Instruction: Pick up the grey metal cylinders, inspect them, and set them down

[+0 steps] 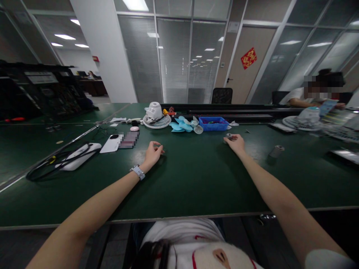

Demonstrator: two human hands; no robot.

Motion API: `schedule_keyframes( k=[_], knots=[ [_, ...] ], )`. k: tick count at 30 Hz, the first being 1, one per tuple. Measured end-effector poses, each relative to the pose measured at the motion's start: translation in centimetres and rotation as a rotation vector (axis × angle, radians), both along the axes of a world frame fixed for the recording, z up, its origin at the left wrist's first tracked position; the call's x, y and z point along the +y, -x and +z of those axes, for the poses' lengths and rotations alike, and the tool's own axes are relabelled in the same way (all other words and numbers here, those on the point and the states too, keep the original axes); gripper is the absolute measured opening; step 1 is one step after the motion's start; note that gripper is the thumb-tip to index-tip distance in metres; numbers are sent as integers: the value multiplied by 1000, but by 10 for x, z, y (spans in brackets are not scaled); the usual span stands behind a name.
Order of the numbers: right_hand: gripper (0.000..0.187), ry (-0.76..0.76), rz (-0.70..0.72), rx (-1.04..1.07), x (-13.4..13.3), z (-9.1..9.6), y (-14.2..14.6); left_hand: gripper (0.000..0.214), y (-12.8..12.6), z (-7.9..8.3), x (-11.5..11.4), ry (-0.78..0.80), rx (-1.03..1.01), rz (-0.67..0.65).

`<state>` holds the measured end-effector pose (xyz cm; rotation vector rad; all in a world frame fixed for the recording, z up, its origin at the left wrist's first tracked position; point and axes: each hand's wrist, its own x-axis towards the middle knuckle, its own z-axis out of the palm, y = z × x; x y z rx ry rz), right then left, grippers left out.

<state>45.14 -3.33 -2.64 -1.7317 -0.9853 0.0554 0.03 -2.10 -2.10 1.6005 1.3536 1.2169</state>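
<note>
My left hand (pixel 153 152) rests on the green table (pixel 190 179) with its fingers loosely bent and apart, and I see nothing in it. Farther right, my right hand (pixel 237 143) pinches a small silver metal cylinder (pixel 229 135) between thumb and fingers, low over the tabletop. The fingers cover part of that cylinder. A second grey metal cylinder (pixel 277 151) stands slightly tilted to the right of my right forearm. Between and beyond my hands lie light blue fan blades (pixel 182 124), and left of these is a white fan head (pixel 154 111) on its round grille.
A blue basket (pixel 214 124) with small items stands at the back. On the left lie a white phone (pixel 111 143), a pink round case (pixel 134 129) and a white power bank (pixel 80 157) with a black cable. Another person (pixel 308 93) sits at the far right beside fan parts.
</note>
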Motion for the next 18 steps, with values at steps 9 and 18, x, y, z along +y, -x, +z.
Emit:
schedule_keyframes(
  k=[9, 18],
  knots=[
    [44, -13, 874, 230, -35, 16, 176, 31, -11, 13, -16, -183, 147, -110],
    [40, 0, 1083, 173, -54, 3, 209, 25, -40, 47, -45, -616, 552, -369]
  ],
)
